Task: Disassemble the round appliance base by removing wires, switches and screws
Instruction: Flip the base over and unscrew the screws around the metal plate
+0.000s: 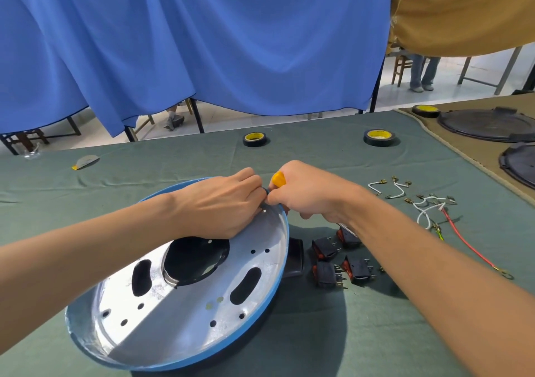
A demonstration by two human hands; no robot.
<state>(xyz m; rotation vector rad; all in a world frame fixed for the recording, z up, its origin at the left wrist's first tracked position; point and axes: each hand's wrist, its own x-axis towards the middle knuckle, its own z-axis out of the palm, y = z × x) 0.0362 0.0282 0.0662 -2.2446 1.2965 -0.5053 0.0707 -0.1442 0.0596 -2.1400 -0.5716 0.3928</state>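
Note:
The round appliance base [179,304], silver inside with a blue rim and several cut-out holes, lies tilted on the green cloth in front of me. My left hand [223,200] rests on its far rim, fingers pinching a small dark part at the edge. My right hand [307,191] meets it there, closed around a screwdriver with a yellow handle [278,179]; the tip is hidden. Several black and red switches [338,261] lie right of the base. Loose white wires [405,191] and a red wire [466,243] lie further right.
Two rolls of black tape [256,139] [379,137] stand at the table's far side, a third [425,111] on the brown cloth by dark round lids [486,124]. A small grey and yellow piece [85,162] lies far left. Blue curtain hangs behind.

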